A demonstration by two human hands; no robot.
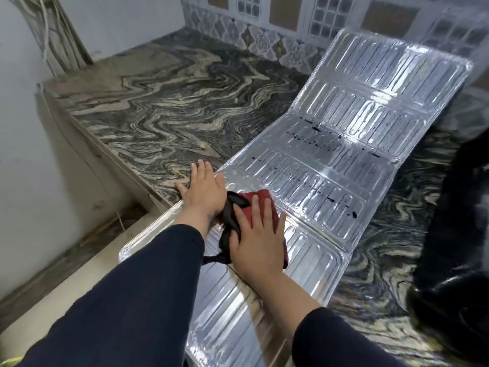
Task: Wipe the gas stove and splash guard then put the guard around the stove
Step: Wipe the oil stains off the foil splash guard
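Note:
The shiny foil splash guard [344, 144] lies unfolded across the marbled counter, its far panel tilted up against the tiled wall. Dark specks dot its middle panels. My left hand [203, 189] presses flat on the guard's left edge, fingers spread, holding nothing. My right hand [254, 234] lies palm down on a red and black cloth [260, 200] that rests on the guard's near panels. The black gas stove [455, 247] shows only as a dark blurred shape at the right edge.
The marbled counter [164, 109] stretches to the left and back, ending in an edge at the left with the floor below. A patterned tile wall [264, 35] runs along the back. Cables hang in the top left corner.

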